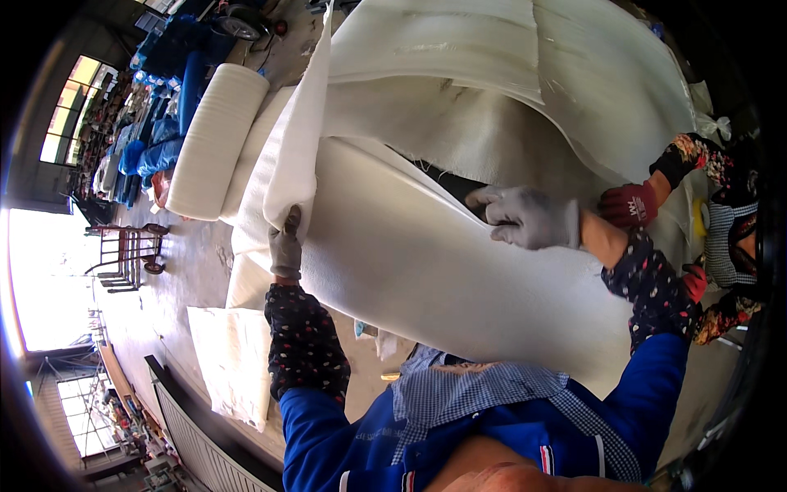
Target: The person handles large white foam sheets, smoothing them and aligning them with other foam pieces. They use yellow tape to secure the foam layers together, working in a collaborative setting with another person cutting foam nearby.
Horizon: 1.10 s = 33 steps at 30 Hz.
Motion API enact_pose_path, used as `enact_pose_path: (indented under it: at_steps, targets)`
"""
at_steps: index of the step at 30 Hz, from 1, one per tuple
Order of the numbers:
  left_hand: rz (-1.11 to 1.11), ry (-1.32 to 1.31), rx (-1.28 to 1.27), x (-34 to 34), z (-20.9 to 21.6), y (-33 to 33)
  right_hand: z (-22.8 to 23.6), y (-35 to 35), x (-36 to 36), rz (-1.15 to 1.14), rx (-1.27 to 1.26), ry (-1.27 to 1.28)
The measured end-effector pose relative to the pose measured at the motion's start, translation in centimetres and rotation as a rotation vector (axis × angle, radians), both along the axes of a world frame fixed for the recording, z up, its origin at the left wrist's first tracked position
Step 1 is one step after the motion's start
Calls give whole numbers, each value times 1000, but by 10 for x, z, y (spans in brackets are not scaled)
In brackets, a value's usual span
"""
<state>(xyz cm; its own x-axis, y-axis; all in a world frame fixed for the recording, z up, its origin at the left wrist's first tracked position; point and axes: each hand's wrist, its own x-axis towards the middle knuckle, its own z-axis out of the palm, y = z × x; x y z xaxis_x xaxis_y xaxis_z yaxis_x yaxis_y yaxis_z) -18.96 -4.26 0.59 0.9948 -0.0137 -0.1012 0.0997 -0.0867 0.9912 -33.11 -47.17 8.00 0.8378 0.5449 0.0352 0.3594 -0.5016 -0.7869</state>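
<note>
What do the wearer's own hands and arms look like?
Left hand and right hand are both grey-gloved. Dark oversleeves with small pale and pinkish spots cover the forearms; plain blue sleeves show above them. A bare strip shows at each wrist. No cables visible.

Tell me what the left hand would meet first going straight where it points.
The left hand would first meet the raised white flap, which its fingers seem to touch; how the flap leans in depth is unclear.
</note>
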Motion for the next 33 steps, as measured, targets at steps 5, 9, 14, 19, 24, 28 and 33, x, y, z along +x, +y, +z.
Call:
enact_pose_path:
  at_steps: [5,9,14,19,24,28,33]
  targets:
    - [-11,-22,85,1,20,-18,-56,-20,35,-229,524,748]
    - [-5,-57,33,0,10,-1,-15,25,60,176,-377,-92]
    - [16,-62,25,-2,25,-13,-49,33,70,104,-585,-1181]
    - [16,-81,-31,1,6,-3,-68,45,93,-183,-508,-1282]
    - [31,-81,-47,-2,7,-4,-95,69,119,-280,-860,-923]
    - [38,-124,29,2,13,-21,-137,83,168,-421,-876,-678]
    - [140,-197,298,-3,-8,-27,-130,100,200,-519,-603,-456]
